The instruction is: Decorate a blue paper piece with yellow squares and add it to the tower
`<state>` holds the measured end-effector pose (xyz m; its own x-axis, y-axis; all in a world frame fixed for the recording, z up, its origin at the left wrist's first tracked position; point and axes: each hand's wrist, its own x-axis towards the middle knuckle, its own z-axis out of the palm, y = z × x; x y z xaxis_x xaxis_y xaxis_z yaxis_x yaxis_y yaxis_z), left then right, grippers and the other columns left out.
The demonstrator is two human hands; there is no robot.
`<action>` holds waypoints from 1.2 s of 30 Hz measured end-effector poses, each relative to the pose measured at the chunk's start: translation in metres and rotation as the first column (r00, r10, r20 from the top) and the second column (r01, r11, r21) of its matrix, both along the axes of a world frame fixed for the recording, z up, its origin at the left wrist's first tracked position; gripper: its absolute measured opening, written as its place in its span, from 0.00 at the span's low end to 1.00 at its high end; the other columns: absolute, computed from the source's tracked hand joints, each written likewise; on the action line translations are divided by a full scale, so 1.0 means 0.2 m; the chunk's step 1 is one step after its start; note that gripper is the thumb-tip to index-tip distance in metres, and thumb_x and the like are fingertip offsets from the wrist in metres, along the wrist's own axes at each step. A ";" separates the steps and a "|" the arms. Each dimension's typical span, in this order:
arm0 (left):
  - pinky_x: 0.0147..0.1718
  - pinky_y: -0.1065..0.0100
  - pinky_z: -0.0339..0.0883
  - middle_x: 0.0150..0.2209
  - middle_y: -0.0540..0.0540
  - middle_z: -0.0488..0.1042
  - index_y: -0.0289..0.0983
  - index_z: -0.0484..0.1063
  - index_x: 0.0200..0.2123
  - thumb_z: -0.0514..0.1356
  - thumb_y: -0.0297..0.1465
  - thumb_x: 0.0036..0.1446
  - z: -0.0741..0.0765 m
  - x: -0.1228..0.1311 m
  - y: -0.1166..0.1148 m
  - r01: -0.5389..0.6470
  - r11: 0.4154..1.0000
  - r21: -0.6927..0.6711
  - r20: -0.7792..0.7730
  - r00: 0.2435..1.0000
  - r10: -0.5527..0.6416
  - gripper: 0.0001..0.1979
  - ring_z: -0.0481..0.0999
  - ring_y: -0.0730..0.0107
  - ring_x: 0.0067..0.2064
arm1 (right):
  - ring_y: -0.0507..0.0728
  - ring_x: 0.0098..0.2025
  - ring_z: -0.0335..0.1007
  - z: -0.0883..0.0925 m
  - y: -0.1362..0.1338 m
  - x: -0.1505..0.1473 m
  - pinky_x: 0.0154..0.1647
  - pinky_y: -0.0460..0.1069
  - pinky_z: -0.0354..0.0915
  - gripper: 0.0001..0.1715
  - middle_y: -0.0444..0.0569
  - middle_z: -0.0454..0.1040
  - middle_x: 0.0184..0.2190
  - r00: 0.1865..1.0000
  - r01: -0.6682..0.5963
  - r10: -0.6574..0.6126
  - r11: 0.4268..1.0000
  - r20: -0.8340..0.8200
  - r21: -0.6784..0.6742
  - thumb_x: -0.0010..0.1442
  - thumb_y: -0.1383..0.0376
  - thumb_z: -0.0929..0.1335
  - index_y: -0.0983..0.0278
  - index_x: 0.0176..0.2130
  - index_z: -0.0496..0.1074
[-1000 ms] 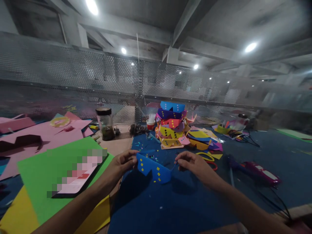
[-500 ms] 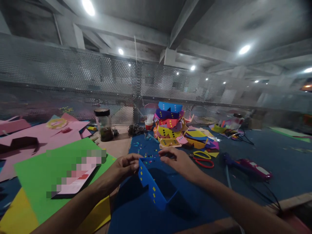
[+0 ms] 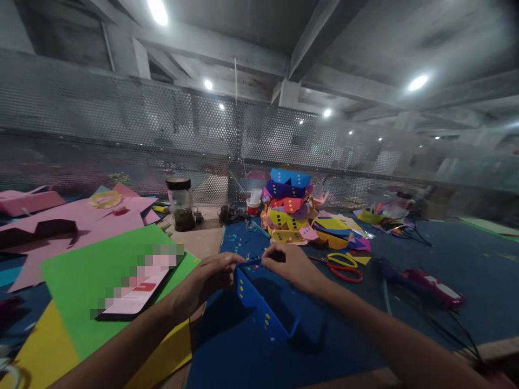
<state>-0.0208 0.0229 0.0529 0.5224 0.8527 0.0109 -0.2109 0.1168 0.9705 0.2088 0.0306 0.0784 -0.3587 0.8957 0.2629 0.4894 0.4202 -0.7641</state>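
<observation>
Blue paper mask (image 3: 253,297) between two hands, left of the scissors (image 3: 330,265).
Remotely I see, farther from the scissors, the left hand (image 3: 211,273) closed on its corner; nearer them, the right hand (image 3: 290,267) pinching its narrow strip (image 3: 252,262). I would pinch lightly, keeping folds crisp.

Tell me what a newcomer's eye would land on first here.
Probably the pile of brightly coloured paper pieces, stacked toward the back of the blue surface. Next, the bent blue paper piece with yellow squares, low in the middle, its far end at the fingers of the left hand and right hand. Then the bright green sheet on the left, with a partly pixelated phone lying on it.
</observation>
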 end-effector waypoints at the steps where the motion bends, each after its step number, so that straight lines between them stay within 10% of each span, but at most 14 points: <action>1: 0.38 0.67 0.65 0.37 0.44 0.76 0.35 0.75 0.42 0.54 0.39 0.63 0.01 0.00 0.00 -0.002 1.000 0.023 -0.023 1.000 0.002 0.15 0.73 0.65 0.39 | 0.52 0.31 0.71 0.00 0.00 -0.01 0.32 0.45 0.62 0.06 0.45 0.76 0.29 1.000 0.000 0.000 1.000 0.028 0.009 0.57 0.66 0.68 0.66 0.34 0.75; 14: 0.20 0.76 0.52 0.26 0.49 0.78 0.35 0.72 0.30 0.67 0.36 0.46 0.01 0.02 0.04 -0.206 0.972 0.113 -0.331 0.915 0.233 0.11 0.69 0.75 0.25 | 0.50 0.29 0.68 -0.08 0.06 -0.16 0.29 0.44 0.58 0.05 0.43 0.75 0.28 0.971 -0.042 -0.007 0.979 0.240 0.198 0.56 0.65 0.67 0.63 0.32 0.74; 36: 0.20 0.75 0.55 0.22 0.50 0.74 0.35 0.75 0.25 0.64 0.33 0.40 -0.01 0.00 0.08 -0.326 0.939 0.107 -0.389 0.856 0.341 0.08 0.69 0.73 0.24 | 0.51 0.35 0.71 -0.13 0.11 -0.21 0.36 0.45 0.62 0.06 0.44 0.76 0.34 0.980 -0.145 0.116 0.972 0.160 0.183 0.60 0.66 0.68 0.63 0.37 0.75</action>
<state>-0.0202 0.0389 0.0503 0.1732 0.9796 -0.1020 0.1709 0.0721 0.9826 0.1672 0.0535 0.0532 -0.5171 0.7757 0.3618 0.5210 0.6206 -0.5860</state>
